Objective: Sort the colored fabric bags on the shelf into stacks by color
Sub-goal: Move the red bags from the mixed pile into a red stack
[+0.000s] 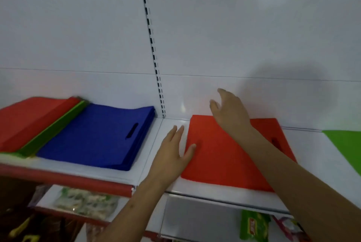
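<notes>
A red fabric bag lies flat on the white shelf right of the upright. My left hand rests open at its left edge, thumb on the red fabric. Above the bag's far edge my right hand hovers with fingers spread and holds nothing. On the left section lies a stack of blue bags with a handle slot. Beside it are a green bag and red bags, overlapping. Another green bag shows at the right edge.
A slotted upright divides the white back panel. A red price strip runs along the left shelf's front edge. The lower shelf holds packaged goods and a green packet.
</notes>
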Tool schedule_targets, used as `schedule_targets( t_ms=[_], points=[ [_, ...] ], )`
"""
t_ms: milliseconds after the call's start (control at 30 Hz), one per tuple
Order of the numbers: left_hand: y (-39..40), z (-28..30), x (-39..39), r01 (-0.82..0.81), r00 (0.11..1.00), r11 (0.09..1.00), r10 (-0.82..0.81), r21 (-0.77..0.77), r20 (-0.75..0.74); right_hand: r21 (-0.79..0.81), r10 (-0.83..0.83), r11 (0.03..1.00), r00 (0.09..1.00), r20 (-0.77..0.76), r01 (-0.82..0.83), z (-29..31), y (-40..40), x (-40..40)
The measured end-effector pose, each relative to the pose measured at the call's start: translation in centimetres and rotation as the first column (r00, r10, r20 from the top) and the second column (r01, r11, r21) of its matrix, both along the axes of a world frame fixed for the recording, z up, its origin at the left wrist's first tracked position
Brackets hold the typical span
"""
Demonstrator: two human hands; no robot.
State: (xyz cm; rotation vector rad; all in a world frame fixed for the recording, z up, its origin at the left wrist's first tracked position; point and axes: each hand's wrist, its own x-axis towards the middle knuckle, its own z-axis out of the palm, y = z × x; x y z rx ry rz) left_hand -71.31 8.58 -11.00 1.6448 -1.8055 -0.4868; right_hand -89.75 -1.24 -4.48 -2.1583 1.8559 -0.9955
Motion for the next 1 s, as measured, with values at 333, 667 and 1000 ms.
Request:
schedule_targets(
  t_ms=[333, 667, 1000],
  points=[
    [7.4, 3.5, 18.2, -0.338, 0.941, 0.916, 0.322, -0.216, -0.106, -0.008, 0.376, 0.926, 0.921, 0.097, -0.378, 2.0, 0.9, 23.3],
    [11.7, 2.8, 44.7, -0.552, 0.834, 0.796, 0.533, -0.246, -0.145, 0.014, 0.365, 0.931, 0.929, -0.059, -0.365, 1.8, 2.6, 46.3],
    [8.4, 0.9, 61.0, -0.670, 0.725, 0.701, 0.688, -0.245, -0.014, 0.099, 0.194, 0.980, 0.933, -0.304, -0.172, 0.0, -2.0, 55.3]
  ],
)
